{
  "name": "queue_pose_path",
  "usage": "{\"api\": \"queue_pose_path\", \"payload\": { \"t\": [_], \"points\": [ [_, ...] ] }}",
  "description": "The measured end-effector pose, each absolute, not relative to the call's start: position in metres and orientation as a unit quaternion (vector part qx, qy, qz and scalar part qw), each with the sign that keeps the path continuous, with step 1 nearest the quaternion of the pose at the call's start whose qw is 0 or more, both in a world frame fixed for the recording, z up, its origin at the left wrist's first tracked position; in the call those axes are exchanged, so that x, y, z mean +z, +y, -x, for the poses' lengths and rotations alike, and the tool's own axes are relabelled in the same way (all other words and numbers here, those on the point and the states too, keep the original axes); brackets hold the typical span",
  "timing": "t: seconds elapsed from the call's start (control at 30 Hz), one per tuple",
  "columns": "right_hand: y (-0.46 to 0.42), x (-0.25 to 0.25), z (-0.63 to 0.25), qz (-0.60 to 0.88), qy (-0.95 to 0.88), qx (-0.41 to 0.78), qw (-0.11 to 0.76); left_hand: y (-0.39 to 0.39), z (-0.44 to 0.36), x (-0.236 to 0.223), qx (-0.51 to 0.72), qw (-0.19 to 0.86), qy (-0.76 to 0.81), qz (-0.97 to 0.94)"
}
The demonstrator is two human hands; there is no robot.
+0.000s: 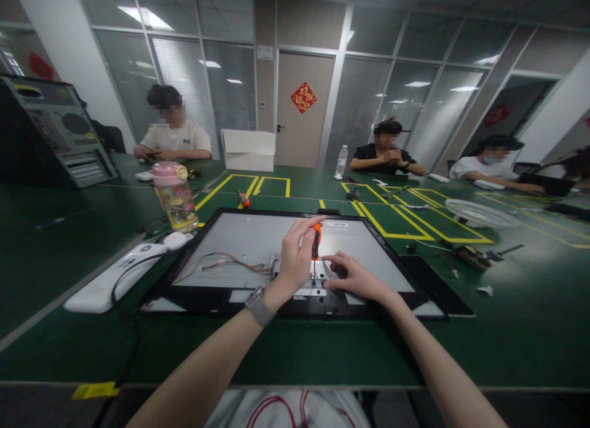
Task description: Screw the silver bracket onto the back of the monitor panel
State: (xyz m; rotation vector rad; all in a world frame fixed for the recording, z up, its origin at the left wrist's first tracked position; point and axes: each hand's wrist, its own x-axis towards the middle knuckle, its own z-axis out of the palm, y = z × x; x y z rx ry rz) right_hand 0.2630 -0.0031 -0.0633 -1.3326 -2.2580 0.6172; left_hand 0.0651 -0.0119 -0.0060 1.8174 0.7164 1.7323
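A monitor panel [258, 237] lies face down on the green table, its grey metal back up, with coloured wires [221, 262] running across it. My left hand [295, 256] is closed around an orange-handled screwdriver [316, 240], held upright with its tip on a small metal plate [318, 277] near the panel's front edge. My right hand [353, 274] rests on that plate beside the screwdriver shaft, fingers stretched out and pressing down. A watch is on my left wrist.
A pink-lidded bottle [175, 197], a white plastic stand part [115, 277] and a computer case [55, 133] are at the left. A white fan grille [479, 213] and small parts lie at the right. Three other people sit across the table, beside a white box [249, 150].
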Motion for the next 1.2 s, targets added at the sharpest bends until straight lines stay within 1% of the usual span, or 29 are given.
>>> {"api": "queue_pose_path", "payload": {
  "t": [0.07,0.2,0.43,0.63,0.87,0.93,1.1,1.2],
  "points": [
    [-0.0036,-0.0624,-0.2625,0.483,-0.817,0.225,0.221,-0.0114,-0.0655,-0.0061,0.641,0.257,0.273,-0.670],
    [-0.0035,-0.0622,-0.2625,0.485,-0.817,0.220,0.221,-0.0124,-0.0664,-0.0053,0.655,0.212,0.297,-0.662],
    [-0.0035,-0.0626,-0.2624,0.477,-0.817,0.230,0.228,-0.0119,-0.0654,-0.0056,0.643,0.256,0.272,-0.669],
    [-0.0025,-0.0631,-0.2627,0.477,-0.817,0.228,0.229,-0.0129,-0.0660,-0.0043,0.661,0.207,0.295,-0.658],
    [-0.0037,-0.0616,-0.2629,0.479,-0.818,0.226,0.225,-0.0115,-0.0655,-0.0074,0.644,0.284,0.269,-0.658],
    [-0.0035,-0.0621,-0.2629,0.479,-0.817,0.227,0.226,-0.0114,-0.0667,-0.0073,0.643,0.290,0.267,-0.656],
    [-0.0025,-0.0646,-0.2630,0.479,-0.816,0.226,0.231,-0.0137,-0.0684,-0.0056,0.668,0.205,0.289,-0.655],
    [-0.0028,-0.0644,-0.2629,0.482,-0.816,0.225,0.227,-0.0147,-0.0680,-0.0050,0.681,0.182,0.302,-0.642]
  ]
}}
